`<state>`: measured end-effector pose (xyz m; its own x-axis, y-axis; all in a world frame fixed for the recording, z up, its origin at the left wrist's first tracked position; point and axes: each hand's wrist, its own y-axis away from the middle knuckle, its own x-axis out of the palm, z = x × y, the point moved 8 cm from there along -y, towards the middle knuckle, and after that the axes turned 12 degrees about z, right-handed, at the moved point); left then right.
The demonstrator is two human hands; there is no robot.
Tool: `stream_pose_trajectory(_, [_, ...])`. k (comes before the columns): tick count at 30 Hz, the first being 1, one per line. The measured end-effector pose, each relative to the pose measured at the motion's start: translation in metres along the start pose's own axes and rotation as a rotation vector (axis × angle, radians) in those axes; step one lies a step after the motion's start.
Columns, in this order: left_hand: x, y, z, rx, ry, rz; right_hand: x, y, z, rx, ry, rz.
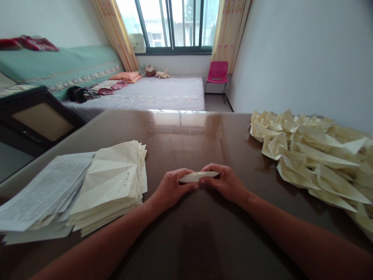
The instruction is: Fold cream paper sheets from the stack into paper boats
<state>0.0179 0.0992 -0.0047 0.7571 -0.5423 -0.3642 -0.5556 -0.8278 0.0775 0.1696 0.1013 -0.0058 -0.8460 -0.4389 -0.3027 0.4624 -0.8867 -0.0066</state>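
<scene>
A small folded paper boat [198, 177], cream-coloured and narrow with pointed ends, is held between both hands above the brown tabletop. My left hand [174, 187] pinches its left half, thumb on the near side and fingers behind. On the right half, my right hand [223, 182] grips it the same way, and the two thumb tips nearly meet at the middle. The underside of the boat is hidden from me.
Left of my hands lie a stack of cream paper sheets [107, 182] and a stack of printed pages [46, 190]. Many folded paper boats [323, 155] are piled at the right by the wall. Beyond the glossy table [180, 136] stand a bed [175, 91] and a pink chair [218, 73].
</scene>
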Motion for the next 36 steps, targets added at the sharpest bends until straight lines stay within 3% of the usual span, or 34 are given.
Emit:
stream_pose_trajectory(4, [0.003, 0.001, 0.001, -0.029, 0.041, 0.01, 0.001, 0.0, -0.001, 0.013, -0.011, 0.012])
stream_pose_trajectory(9, [0.002, 0.0, 0.003, -0.014, -0.003, 0.004, -0.004, 0.0, 0.002, -0.028, 0.137, -0.022])
stream_pose_trajectory(18, [-0.015, 0.003, -0.006, 0.135, -0.493, -0.231, -0.012, -0.004, 0.006, -0.13, 0.347, -0.097])
stream_pose_trajectory(25, [0.004, 0.002, -0.007, 0.143, -0.742, -0.137, -0.007, -0.003, 0.004, -0.167, 0.334, -0.11])
stream_pose_trajectory(31, [0.003, 0.002, -0.009, 0.114, -0.738, -0.154, 0.002, -0.007, 0.011, -0.162, 0.406, 0.026])
stream_pose_trajectory(36, [0.0, 0.001, -0.012, 0.128, -0.706, -0.14, 0.005, -0.016, 0.022, -0.147, 0.402, -0.007])
